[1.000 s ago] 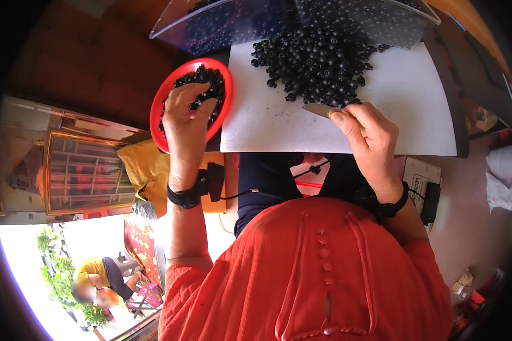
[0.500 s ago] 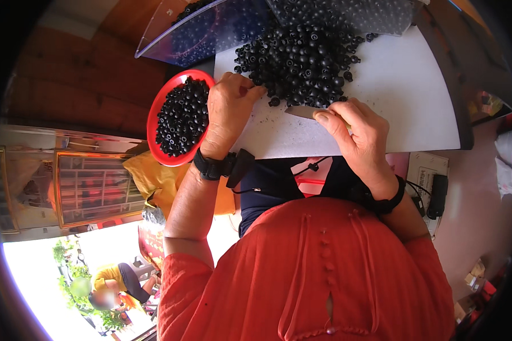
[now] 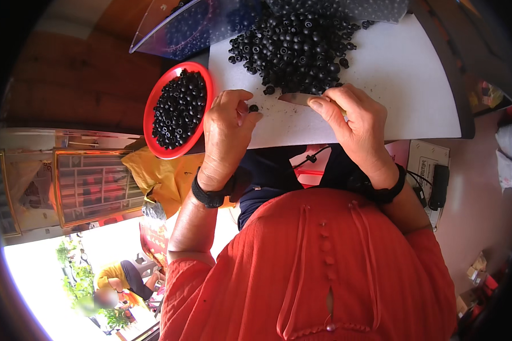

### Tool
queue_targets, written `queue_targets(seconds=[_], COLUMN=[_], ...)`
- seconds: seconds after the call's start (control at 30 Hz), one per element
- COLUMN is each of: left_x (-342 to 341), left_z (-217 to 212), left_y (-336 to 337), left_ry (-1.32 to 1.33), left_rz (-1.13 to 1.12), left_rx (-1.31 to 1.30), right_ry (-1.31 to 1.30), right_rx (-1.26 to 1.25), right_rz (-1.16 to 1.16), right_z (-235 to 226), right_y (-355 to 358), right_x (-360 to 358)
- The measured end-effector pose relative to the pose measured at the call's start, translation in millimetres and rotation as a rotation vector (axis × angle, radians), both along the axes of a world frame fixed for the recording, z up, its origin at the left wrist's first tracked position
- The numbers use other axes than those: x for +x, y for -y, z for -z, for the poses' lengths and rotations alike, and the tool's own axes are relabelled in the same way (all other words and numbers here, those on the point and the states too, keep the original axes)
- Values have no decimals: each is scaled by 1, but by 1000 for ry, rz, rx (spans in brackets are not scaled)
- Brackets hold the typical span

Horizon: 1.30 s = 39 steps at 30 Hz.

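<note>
My left hand (image 3: pixel 231 122) is beside the red oval dish, its thumb and forefinger curled round a small black round piece (image 3: pixel 254 108). That piece sits at the thumb tip, clear of the pile. In my right hand (image 3: pixel 355 116) is a small knife (image 3: pixel 294 99), gripped by its handle, its short blade pointing left along the near edge of the pile. The heap of black round pieces (image 3: pixel 298 51), some with a hollow end, lies on the white tabletop (image 3: pixel 404 79). More such pieces (image 3: pixel 179 108) fill the red dish (image 3: pixel 148 122).
A clear plastic bin (image 3: pixel 182 34) lies tipped at the far left, and another clear container (image 3: pixel 375 11) stands behind the heap. Dark crumbs dot the tabletop. A yellow bag (image 3: pixel 162 176) hangs below the dish. Another person (image 3: pixel 125 281) sits outside at the lower left.
My left hand has drawn back from the pile's edge toward me, with one black piece now showing at its fingertips. The knife stays near the pile in my right hand. The view has shifted slightly.
</note>
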<state>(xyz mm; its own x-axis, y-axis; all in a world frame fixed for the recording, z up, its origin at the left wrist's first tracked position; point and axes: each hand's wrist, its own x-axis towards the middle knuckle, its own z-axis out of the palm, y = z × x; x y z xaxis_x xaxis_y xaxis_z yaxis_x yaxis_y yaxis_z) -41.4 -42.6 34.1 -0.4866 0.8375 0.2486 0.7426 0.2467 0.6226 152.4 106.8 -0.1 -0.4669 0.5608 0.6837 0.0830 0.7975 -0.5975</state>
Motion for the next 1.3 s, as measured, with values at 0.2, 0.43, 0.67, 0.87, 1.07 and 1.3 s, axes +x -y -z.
queue_targets(seconds=[0.2, 0.43, 0.67, 0.87, 1.07, 1.3], left_x=[11, 6, 0, 7, 20, 21], left_z=[8, 20, 17, 10, 16, 24], left_y=[3, -2, -7, 4, 11, 7], left_ry=[-141, -157, -547, 395, 1056, 1215], left_rz=[-74, -62, 12, 105, 222, 266], left_rx=[157, 174, 85, 279, 401, 476], right_ry=[-1, 21, 14, 2, -55, 30], right_rx=[21, 70, 79, -16, -187, -198], right_rz=[15, -8, -8, -11, -118, -99], right_z=[1, 0, 0, -3, -11, -12], right_y=[1, 2, 3, 4, 24, 23], right_x=[0, 3, 2, 4, 0, -3])
